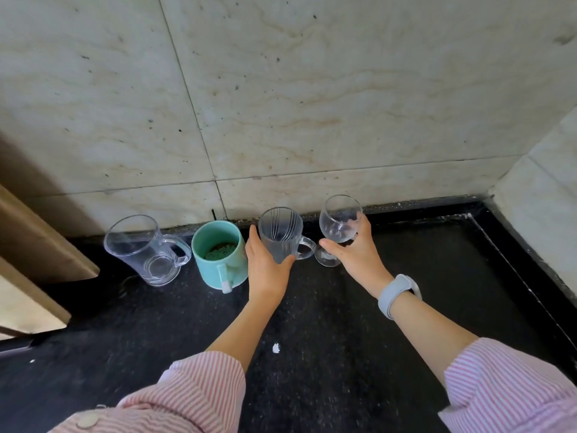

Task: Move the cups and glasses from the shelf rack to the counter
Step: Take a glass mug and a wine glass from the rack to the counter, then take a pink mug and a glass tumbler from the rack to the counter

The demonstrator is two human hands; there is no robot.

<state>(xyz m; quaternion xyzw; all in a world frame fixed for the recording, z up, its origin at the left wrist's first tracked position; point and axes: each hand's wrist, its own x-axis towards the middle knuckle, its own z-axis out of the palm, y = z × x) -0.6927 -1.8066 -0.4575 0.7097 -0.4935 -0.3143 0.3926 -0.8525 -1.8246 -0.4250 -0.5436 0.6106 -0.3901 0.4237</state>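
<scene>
1. Four drinking vessels stand in a row along the tiled wall [312,89], mid-frame, on the black table [312,354].
2. Left to right in frame: clear glass mug [146,250], teal ceramic mug [218,254], ribbed glass mug [282,234], stemmed wine glass [338,228].
3. Left hand [268,267] wraps the ribbed glass mug from the near side, thumb on one wall and fingers on the other; the mug's base is hidden behind the hand, so it is probably on the table, not sure.
4. Right hand [356,248] grips the wine glass low on the bowl, thumb in front and fingers curled behind. Its foot looks set on the table.
5. Right wrist wears a pale blue watch band [396,293]. Both arms are in pink striped sleeves [193,392].
6. Teal mug has dark speckled stuff inside; can't tell what.
7. Progress: two mugs already parked on the table with no hand on them, two more being set down or just placed.
8. The shelf rack is not in frame, only a wooden board edge [40,245] at left, so how many pieces remain there can't be told.
9. Likely next: let go of both, go back for more.
</scene>
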